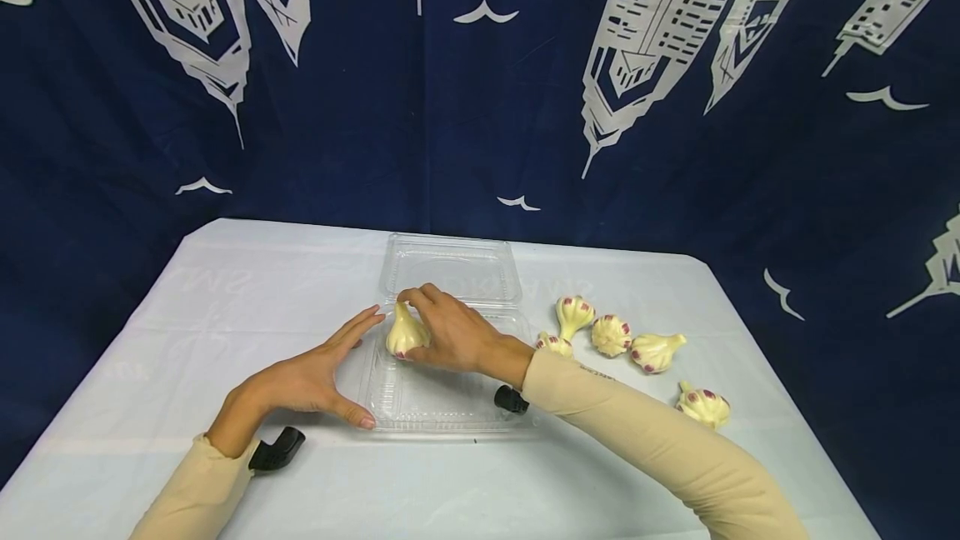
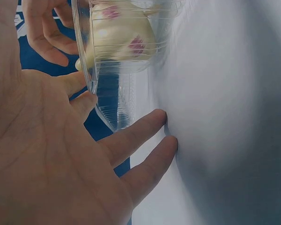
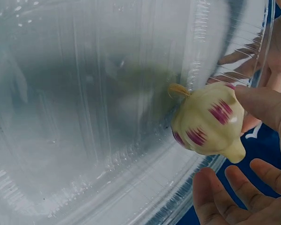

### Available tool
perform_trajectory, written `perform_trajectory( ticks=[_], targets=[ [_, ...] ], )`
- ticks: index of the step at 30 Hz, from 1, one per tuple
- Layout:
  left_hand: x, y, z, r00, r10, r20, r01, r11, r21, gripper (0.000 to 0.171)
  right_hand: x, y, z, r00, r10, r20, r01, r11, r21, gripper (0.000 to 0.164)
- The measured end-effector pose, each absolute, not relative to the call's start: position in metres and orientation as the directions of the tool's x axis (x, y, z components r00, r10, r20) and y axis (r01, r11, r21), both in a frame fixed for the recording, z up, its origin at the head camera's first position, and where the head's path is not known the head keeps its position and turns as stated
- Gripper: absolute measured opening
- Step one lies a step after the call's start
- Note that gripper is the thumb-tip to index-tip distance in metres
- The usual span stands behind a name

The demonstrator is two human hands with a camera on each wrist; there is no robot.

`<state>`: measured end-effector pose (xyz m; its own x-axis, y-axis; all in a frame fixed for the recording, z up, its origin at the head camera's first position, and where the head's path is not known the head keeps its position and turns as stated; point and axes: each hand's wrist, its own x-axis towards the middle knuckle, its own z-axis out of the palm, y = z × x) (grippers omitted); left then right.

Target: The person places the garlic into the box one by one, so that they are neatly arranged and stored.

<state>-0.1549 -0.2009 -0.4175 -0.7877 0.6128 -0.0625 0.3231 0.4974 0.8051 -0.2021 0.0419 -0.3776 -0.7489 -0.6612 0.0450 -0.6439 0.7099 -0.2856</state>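
By loosely spread right hand, glossy garlic is touched; opposite thumb, stringy tuft is shown only from right wrist.

White table before navy skyline-print cloth

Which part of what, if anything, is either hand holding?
Nothing appears held. The right hand has its thumb at the garlic in the box, but its fingers stand apart from it; the left hand is empty.

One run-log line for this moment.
Right hand: touching cream, purple-marked garlic bulb; bulb: inside clear rectangular plastic container; left hand: spread beside it; others: five bulbs on white table.
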Motion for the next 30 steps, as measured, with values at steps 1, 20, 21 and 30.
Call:
perform_trajectory(
  ticks=[1,20,21,30],
  targets=[
    [-0.155,-0.201,-0.417,-0.788,0.613,-0.062,0.323,0.498,0.805,0.134,-0.202,0.043,-0.377,-0.749,-0.661,0.045,-0.643,0.710,-0.287,0.071],
    [-0.155,-0.200,-0.417,-0.786,0.614,-0.073,0.314,0.497,0.809,0.133,-0.190,0.087,-0.360,-0.702,-0.709,0.065,-0.669,0.626,-0.401,0.062],
    [-0.155,-0.200,-0.418,-0.787,0.613,-0.073,0.313,0.498,0.809,0.133,-0.189,0.091,-0.358,-0.707,-0.704,0.073,-0.665,0.626,-0.408,0.061],
    [-0.154,-0.201,-0.417,-0.792,0.606,-0.076,0.307,0.502,0.809,0.135,-0.188,0.135,-0.347,-0.756,-0.613,0.231,-0.630,0.583,-0.513,0.051]
  ],
)
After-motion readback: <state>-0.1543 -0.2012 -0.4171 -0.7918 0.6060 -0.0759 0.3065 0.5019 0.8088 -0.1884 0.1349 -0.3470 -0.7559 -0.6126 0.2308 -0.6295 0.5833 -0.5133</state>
